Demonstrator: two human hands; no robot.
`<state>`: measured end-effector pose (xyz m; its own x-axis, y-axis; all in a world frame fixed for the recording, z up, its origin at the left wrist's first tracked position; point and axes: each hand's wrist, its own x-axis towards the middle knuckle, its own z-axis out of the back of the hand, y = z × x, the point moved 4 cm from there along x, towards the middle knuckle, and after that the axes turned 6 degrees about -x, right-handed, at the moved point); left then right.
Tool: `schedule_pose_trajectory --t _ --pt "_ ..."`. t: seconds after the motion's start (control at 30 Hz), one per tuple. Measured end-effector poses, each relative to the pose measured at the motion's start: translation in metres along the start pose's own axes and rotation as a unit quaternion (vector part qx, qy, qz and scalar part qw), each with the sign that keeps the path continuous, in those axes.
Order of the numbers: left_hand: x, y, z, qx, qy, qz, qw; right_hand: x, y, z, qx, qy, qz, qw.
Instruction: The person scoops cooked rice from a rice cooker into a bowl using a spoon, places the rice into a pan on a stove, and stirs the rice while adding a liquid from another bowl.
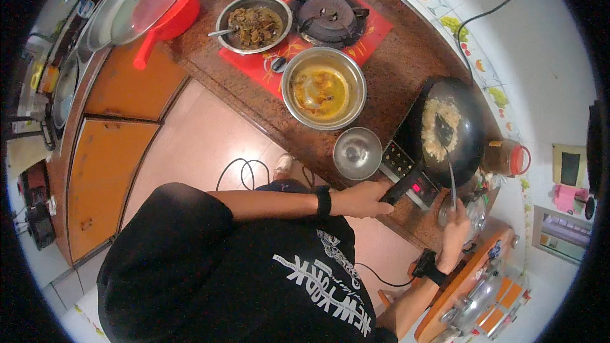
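Note:
My left hand [364,199] is closed round the black handle [404,185] of a dark wok [469,128], which rests on an induction cooker [419,195] with a lit red display. With my right hand [456,223] I hold the metal handle of a spatula [451,176]; its blade lies in the wok amid pale, crumbly food [431,128]. Left of the cooker is an empty small steel bowl [357,153]. Beyond it stands a larger steel bowl [324,88] with yellow, oily liquid.
A gas burner [329,16] and a steel bowl of brown food [255,26] with a spoon stand farther back. At the upper left, a glass lid [162,0] lies over a red plastic pan [183,14]. A red-lidded jar [503,157] stands beside the wok, near the wall.

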<state>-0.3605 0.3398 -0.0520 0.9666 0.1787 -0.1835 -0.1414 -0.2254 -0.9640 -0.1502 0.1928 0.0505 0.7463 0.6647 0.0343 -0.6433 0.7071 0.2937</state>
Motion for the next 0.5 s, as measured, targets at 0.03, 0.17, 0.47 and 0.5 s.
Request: schedule_pose_trajectory --t 0.03,0.17,0.47,0.5 --pt "0.000 0.001 0.000 -0.003 -0.005 -0.005 1.000 -0.002 -0.007 0.002 0.024 -0.012 0.003 1.000" --pt "-0.001 0.002 0.002 0.017 -0.008 -0.010 1.000 -0.006 -0.016 -0.014 0.066 -0.031 0.007 0.997" --pt "-0.036 -0.029 0.064 0.100 -0.242 -0.214 0.941 -0.026 -0.006 -0.029 0.009 0.030 -0.034 0.999" --pt "-0.047 -0.029 0.081 0.102 -0.280 -0.230 0.927 -0.031 0.003 -0.024 0.016 0.038 -0.048 0.998"
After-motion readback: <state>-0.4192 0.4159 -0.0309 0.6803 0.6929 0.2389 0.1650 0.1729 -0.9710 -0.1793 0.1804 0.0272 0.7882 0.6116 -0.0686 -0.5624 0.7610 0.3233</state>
